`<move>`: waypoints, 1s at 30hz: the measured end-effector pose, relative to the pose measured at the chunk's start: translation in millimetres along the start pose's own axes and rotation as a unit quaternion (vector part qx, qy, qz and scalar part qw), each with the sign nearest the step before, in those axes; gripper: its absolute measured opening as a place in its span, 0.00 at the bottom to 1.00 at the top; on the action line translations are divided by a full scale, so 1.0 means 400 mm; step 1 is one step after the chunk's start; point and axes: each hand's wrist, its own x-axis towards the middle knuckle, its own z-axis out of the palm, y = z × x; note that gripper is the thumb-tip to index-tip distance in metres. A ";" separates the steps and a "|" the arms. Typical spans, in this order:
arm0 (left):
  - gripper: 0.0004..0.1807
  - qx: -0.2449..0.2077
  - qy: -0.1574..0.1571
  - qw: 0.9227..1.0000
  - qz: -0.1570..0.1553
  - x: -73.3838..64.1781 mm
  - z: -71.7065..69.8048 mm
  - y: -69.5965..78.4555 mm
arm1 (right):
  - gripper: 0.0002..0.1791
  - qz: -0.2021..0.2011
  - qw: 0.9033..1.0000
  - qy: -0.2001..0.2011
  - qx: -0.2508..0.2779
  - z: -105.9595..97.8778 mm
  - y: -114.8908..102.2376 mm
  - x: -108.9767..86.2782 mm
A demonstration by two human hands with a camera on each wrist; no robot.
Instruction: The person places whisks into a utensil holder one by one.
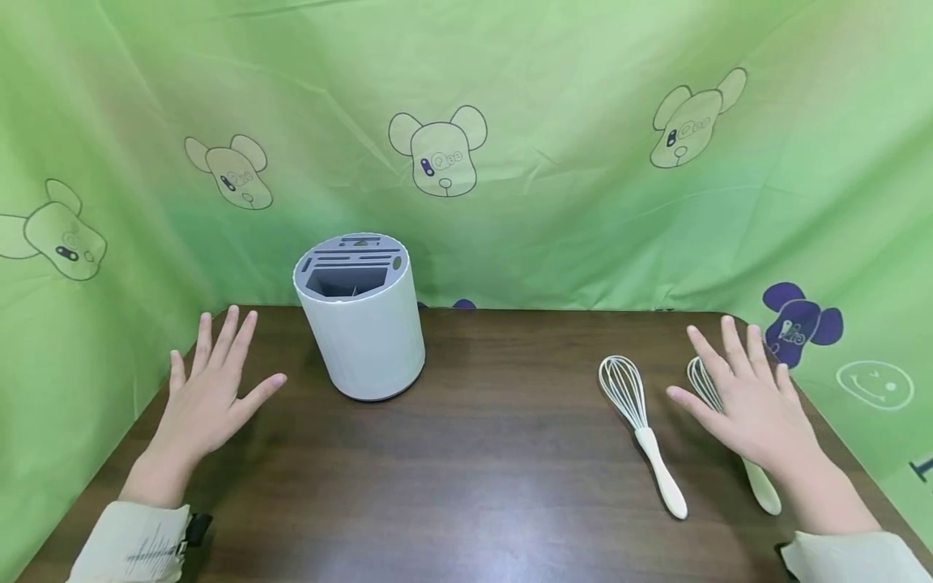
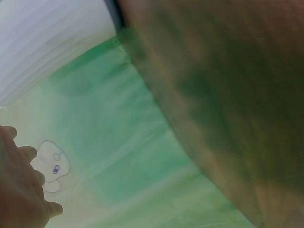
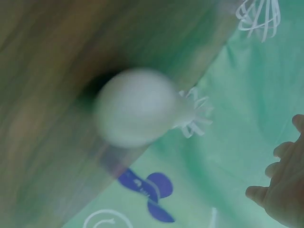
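My left hand [image 1: 206,402] is spread with straight fingers over the left side of the table, holding nothing. To its right stands a white cylindrical utensil holder [image 1: 364,340] with a slotted grey top. On the right, my right hand [image 1: 758,405] is also spread and hovers over a white whisk [image 1: 761,487], hiding its middle. A second white whisk [image 1: 659,474] lies just left of that hand, its wires pointing to the back. In the right wrist view the nearer whisk's handle end [image 3: 135,108] looms large and blurred, with the right fingers [image 3: 280,168] apart from it.
The brown wooden table [image 1: 466,486] ends at a green curtain [image 1: 554,227] printed with cartoon bear heads, which hangs along the back and both sides. The utensil holder stands near the back edge.
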 end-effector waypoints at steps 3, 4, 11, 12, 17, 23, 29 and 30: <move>0.50 -0.013 0.017 1.000 0.008 0.007 -0.010 0.010 | 0.48 -0.005 1.000 0.005 0.011 0.001 -0.027 0.018; 0.50 -0.017 0.022 1.000 0.011 0.010 -0.013 0.013 | 0.48 -0.006 1.000 0.006 0.014 0.002 -0.035 0.022; 0.50 -0.035 0.042 0.998 0.030 0.041 -0.019 0.039 | 0.47 -0.014 0.999 0.009 0.033 0.006 -0.084 0.043; 0.50 -0.036 0.043 0.998 0.030 0.044 -0.020 0.041 | 0.47 -0.016 0.999 0.009 0.036 0.007 -0.092 0.047; 0.50 -0.049 0.048 0.997 0.032 0.062 -0.022 0.051 | 0.47 -0.025 0.998 0.005 0.054 0.010 -0.135 0.072; 0.51 -0.072 0.058 0.995 0.036 0.094 -0.013 0.064 | 0.46 -0.046 0.996 0.008 0.076 0.005 -0.189 0.106; 0.51 -0.089 0.065 0.993 0.044 0.122 -0.011 0.078 | 0.46 -0.045 0.995 0.002 0.094 0.003 -0.235 0.135; 0.50 -0.090 0.067 0.993 0.046 0.126 -0.012 0.080 | 0.46 -0.045 0.994 0.000 0.099 0.003 -0.242 0.139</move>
